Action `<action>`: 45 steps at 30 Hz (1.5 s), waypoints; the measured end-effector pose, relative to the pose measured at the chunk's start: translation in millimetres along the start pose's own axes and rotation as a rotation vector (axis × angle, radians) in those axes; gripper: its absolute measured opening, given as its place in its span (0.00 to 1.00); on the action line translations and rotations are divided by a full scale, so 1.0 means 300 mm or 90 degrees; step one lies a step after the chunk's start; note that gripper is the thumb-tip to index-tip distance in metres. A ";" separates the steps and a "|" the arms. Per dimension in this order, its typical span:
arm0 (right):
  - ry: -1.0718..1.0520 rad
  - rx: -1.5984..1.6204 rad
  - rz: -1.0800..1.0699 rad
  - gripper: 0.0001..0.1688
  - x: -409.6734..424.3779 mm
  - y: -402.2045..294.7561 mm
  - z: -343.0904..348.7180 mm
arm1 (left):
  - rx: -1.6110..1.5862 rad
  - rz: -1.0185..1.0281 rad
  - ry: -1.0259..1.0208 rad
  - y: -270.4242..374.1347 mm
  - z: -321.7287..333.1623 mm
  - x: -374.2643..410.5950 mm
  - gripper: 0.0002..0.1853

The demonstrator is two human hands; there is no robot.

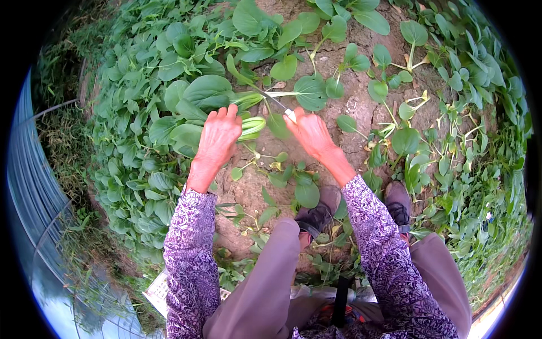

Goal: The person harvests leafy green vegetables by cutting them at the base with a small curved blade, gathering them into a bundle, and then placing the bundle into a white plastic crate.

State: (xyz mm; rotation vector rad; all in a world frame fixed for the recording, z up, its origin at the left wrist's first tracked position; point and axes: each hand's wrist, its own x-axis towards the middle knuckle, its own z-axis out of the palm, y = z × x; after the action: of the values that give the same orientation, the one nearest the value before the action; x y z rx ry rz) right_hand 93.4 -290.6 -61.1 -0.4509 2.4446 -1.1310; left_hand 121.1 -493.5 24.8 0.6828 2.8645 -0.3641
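Observation:
My left hand (220, 133) is closed on a bunch of leafy greens like bok choy (252, 128), whose pale green stalks point right and whose broad leaves lie to the left. My right hand (307, 129) grips the light handle of a knife (277, 101). The thin blade runs up and left from the hand, crossing the pale stem of a leaf (311, 92) at the base of another plant (209, 91). That plant lies just above my left hand, its dark green leaves spread leftward.
Dense greens (127, 161) grow on the left. Loose leaves and small plants (405, 141) lie over cracked soil (355, 97). My shoes (322, 209) stand on the soil. A white plastic crate (159, 292) is at lower left, and plastic sheeting (34, 169) lines the far left.

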 end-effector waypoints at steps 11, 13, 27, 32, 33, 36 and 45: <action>-0.068 -0.013 -0.018 0.22 0.124 0.076 0.059 | -0.024 -0.019 0.011 0.008 0.028 -0.028 0.10; -0.021 -0.027 -0.080 0.22 0.137 0.116 0.102 | -0.045 -0.016 0.012 0.007 0.019 -0.009 0.10; 0.028 0.480 0.223 0.21 -0.168 0.001 -0.107 | -0.559 -0.280 0.121 0.033 -0.158 -0.217 0.22; 0.083 0.751 0.027 0.33 -0.177 -0.129 -0.153 | -0.971 -0.227 0.092 0.108 -0.202 -0.220 0.26; 0.077 0.770 -0.014 0.35 -0.180 -0.156 -0.166 | -1.013 -0.212 0.069 0.129 -0.203 -0.218 0.28; 0.096 0.731 0.040 0.27 -0.230 -0.149 -0.237 | -1.112 -0.128 0.029 0.168 -0.230 -0.209 0.27; 0.106 0.658 -0.081 0.22 -0.290 -0.160 -0.271 | -1.243 -0.033 0.073 0.220 -0.239 -0.110 0.39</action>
State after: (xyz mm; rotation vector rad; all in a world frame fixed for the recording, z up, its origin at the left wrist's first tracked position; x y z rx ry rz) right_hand 134.7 -228.8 43.6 -0.1716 1.6096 -2.3048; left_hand 172.7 -430.5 87.8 0.1147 1.8209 2.0731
